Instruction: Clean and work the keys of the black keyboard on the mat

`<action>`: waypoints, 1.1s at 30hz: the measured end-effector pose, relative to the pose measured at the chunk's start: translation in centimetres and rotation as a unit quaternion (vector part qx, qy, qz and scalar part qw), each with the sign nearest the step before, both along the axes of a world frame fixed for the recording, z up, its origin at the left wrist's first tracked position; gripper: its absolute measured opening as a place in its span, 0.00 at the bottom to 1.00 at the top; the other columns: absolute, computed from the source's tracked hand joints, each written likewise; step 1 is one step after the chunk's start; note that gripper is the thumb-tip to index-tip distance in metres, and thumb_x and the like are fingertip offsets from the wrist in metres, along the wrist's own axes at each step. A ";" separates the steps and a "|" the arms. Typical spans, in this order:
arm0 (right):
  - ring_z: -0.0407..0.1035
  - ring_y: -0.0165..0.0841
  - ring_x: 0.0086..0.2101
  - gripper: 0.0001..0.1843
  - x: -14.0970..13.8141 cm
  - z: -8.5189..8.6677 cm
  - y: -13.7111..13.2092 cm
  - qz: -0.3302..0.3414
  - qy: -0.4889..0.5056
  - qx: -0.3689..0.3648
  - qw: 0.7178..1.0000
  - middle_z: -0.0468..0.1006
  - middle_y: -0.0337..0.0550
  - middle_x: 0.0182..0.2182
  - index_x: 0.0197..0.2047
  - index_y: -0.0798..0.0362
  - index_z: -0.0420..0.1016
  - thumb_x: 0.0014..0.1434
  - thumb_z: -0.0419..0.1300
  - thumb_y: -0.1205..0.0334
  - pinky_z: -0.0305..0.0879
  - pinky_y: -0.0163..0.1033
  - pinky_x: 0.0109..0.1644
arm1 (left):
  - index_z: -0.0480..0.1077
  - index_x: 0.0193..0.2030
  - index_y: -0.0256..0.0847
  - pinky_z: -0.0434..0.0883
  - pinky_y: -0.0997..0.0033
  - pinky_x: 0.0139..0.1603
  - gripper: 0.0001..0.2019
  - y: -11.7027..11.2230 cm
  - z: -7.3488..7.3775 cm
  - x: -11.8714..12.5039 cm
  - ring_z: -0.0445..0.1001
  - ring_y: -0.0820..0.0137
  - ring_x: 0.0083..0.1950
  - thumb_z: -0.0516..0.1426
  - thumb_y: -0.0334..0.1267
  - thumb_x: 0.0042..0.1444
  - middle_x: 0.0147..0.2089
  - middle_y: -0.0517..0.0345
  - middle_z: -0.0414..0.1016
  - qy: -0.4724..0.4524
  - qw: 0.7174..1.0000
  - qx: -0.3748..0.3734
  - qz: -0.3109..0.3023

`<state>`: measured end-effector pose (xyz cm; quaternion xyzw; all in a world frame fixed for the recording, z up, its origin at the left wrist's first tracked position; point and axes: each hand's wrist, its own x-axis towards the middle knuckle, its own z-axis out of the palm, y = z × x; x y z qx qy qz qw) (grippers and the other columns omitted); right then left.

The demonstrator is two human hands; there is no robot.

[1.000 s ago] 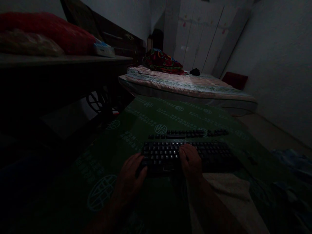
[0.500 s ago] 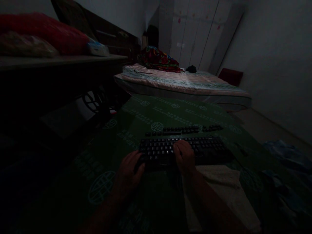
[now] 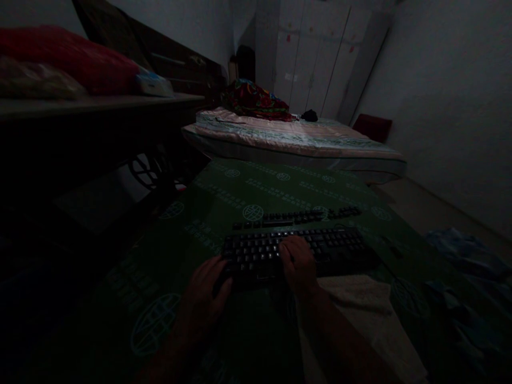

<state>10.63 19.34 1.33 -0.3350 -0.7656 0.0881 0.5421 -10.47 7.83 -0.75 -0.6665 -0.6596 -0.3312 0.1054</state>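
Note:
In a very dark room a black keyboard (image 3: 336,248) lies on a green printed mat (image 3: 280,186) on the floor. My left hand (image 3: 202,293) grips the keyboard's near left corner, fingers curled round the edge. My right hand (image 3: 298,264) rests on the keys near the middle, fingers bent and pressed together as if pinching a key; what is in them is too dark to see. A row of loose black keycaps (image 3: 298,217) lies on the mat just beyond the keyboard.
A pale cloth (image 3: 360,298) lies right of my right arm. A mattress (image 3: 296,141) with a red patterned bundle (image 3: 254,100) lies beyond the mat. A dark table (image 3: 100,104) with an iron treadle wheel (image 3: 146,168) stands left. Dark clothes (image 3: 460,256) lie right.
The view has shifted slightly, so everything sits a little more to the left. Both hands stay on the keyboard in much the same places.

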 end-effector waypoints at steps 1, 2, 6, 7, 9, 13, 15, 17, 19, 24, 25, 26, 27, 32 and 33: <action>0.70 0.34 0.38 0.12 0.0 0.0 0.0 -0.001 -0.001 -0.003 1.000 0.77 0.46 0.31 0.33 0.53 0.74 0.64 0.51 0.65 0.67 0.44 0.46 | 0.68 0.52 0.41 0.71 0.53 0.53 0.17 0.0 0.0 0.0 0.71 0.57 0.55 0.50 0.46 0.61 0.53 0.48 0.73 0.004 1.000 0.001 0.000; 0.70 0.35 0.38 0.12 0.0 -0.1 0.0 0.000 -0.001 -0.004 1.000 0.77 0.46 0.31 0.34 0.53 0.74 0.64 0.51 0.65 0.67 0.44 0.46 | 0.68 0.52 0.41 0.71 0.53 0.53 0.17 -0.1 0.0 0.0 0.71 0.57 0.55 0.50 0.46 0.61 0.54 0.48 0.73 0.006 1.000 0.000 0.001; 0.70 0.35 0.39 0.12 0.0 -0.2 0.0 -0.002 -0.001 -0.001 1.000 0.78 0.46 0.31 0.34 0.53 0.75 0.63 0.51 0.65 0.68 0.45 0.46 | 0.68 0.53 0.43 0.71 0.53 0.53 0.17 -0.2 0.0 0.0 0.71 0.57 0.55 0.50 0.45 0.60 0.54 0.49 0.72 0.001 1.000 -0.010 0.001; 0.71 0.35 0.39 0.12 0.0 -0.2 0.0 -0.004 -0.002 0.000 1.000 0.78 0.45 0.31 0.34 0.53 0.75 0.63 0.51 0.65 0.68 0.45 0.46 | 0.68 0.53 0.43 0.71 0.52 0.54 0.17 -0.2 0.0 0.0 0.71 0.57 0.55 0.51 0.45 0.60 0.55 0.50 0.72 0.000 1.000 -0.009 0.001; 0.71 0.35 0.39 0.12 0.1 -0.2 0.0 -0.005 -0.002 0.003 1.000 0.78 0.45 0.31 0.34 0.53 0.75 0.64 0.51 0.65 0.68 0.45 0.47 | 0.68 0.52 0.43 0.71 0.52 0.54 0.16 -0.2 -0.1 0.0 0.71 0.57 0.55 0.51 0.44 0.60 0.54 0.49 0.72 0.001 1.000 0.000 0.000; 0.71 0.35 0.38 0.11 0.1 -0.1 -0.2 0.000 -0.007 0.005 1.000 0.78 0.46 0.32 0.34 0.54 0.75 0.64 0.52 0.66 0.68 0.45 0.47 | 0.68 0.52 0.41 0.72 0.53 0.52 0.16 -0.3 -0.4 0.2 0.72 0.57 0.54 0.50 0.43 0.61 0.54 0.47 0.73 0.009 1.000 0.024 0.001; 0.71 0.35 0.39 0.11 0.1 -0.2 -0.4 0.000 -0.008 0.003 1.000 0.78 0.47 0.33 0.35 0.54 0.75 0.64 0.52 0.65 0.68 0.45 0.47 | 0.67 0.53 0.41 0.72 0.53 0.53 0.16 -0.4 -0.6 0.3 0.71 0.57 0.55 0.50 0.43 0.61 0.54 0.47 0.72 0.011 1.000 0.024 0.001; 0.71 0.35 0.39 0.11 0.1 -0.3 -0.4 0.001 -0.004 0.000 1.000 0.78 0.47 0.33 0.35 0.54 0.75 0.64 0.52 0.65 0.69 0.45 0.47 | 0.67 0.53 0.41 0.71 0.53 0.54 0.16 -0.5 -0.7 0.3 0.71 0.57 0.55 0.51 0.42 0.61 0.55 0.47 0.72 0.011 1.000 0.021 0.005; 0.71 0.35 0.39 0.10 0.1 -0.3 -0.4 0.002 0.000 0.004 1.000 0.78 0.46 0.33 0.35 0.53 0.75 0.64 0.52 0.65 0.69 0.45 0.47 | 0.67 0.53 0.40 0.71 0.53 0.53 0.16 -0.6 -0.9 0.3 0.71 0.57 0.55 0.51 0.42 0.61 0.54 0.47 0.72 0.009 1.000 0.017 0.014; 0.72 0.35 0.39 0.10 0.1 -0.4 -0.4 0.010 0.007 0.002 1.000 0.78 0.45 0.33 0.36 0.52 0.75 0.63 0.52 0.66 0.69 0.46 0.47 | 0.68 0.52 0.42 0.71 0.53 0.54 0.16 -0.7 -0.7 0.6 0.71 0.57 0.55 0.51 0.42 0.60 0.55 0.48 0.72 0.001 1.000 0.006 0.023; 0.72 0.35 0.39 0.10 0.1 -0.4 -0.5 0.011 0.006 -0.005 1.000 0.78 0.46 0.33 0.36 0.52 0.75 0.63 0.52 0.66 0.69 0.47 0.48 | 0.68 0.52 0.42 0.71 0.54 0.54 0.16 -0.7 -0.6 0.6 0.71 0.57 0.56 0.51 0.42 0.60 0.55 0.48 0.72 0.001 1.000 0.007 0.024; 0.72 0.36 0.39 0.10 0.2 -0.4 -0.5 0.011 0.006 -0.011 1.000 0.78 0.46 0.34 0.36 0.52 0.75 0.63 0.52 0.65 0.69 0.47 0.48 | 0.68 0.52 0.41 0.71 0.54 0.53 0.16 -0.8 -0.5 0.6 0.71 0.58 0.56 0.50 0.42 0.61 0.55 0.48 0.72 0.002 1.000 0.006 0.025; 0.71 0.36 0.40 0.10 0.2 -0.4 -0.5 0.010 0.008 -0.014 1.000 0.78 0.46 0.34 0.36 0.52 0.75 0.63 0.52 0.65 0.69 0.47 0.48 | 0.68 0.52 0.41 0.72 0.55 0.53 0.16 -0.8 -0.3 0.6 0.71 0.58 0.56 0.50 0.42 0.61 0.55 0.48 0.72 0.004 1.000 0.003 0.023; 0.72 0.35 0.39 0.10 0.4 -0.3 -0.4 0.009 0.012 -0.009 1.000 0.78 0.45 0.34 0.36 0.52 0.75 0.63 0.52 0.65 0.69 0.47 0.48 | 0.69 0.52 0.43 0.72 0.55 0.53 0.16 -0.9 0.3 0.6 0.72 0.58 0.55 0.51 0.41 0.59 0.54 0.50 0.73 -0.001 1.000 -0.022 0.020; 0.72 0.35 0.39 0.10 0.4 -0.3 -0.3 0.009 0.011 -0.006 1.000 0.78 0.45 0.34 0.36 0.52 0.75 0.63 0.52 0.65 0.69 0.47 0.48 | 0.69 0.52 0.43 0.72 0.55 0.53 0.16 -0.9 0.3 0.6 0.72 0.58 0.55 0.52 0.41 0.59 0.54 0.50 0.73 -0.005 0.999 -0.022 0.022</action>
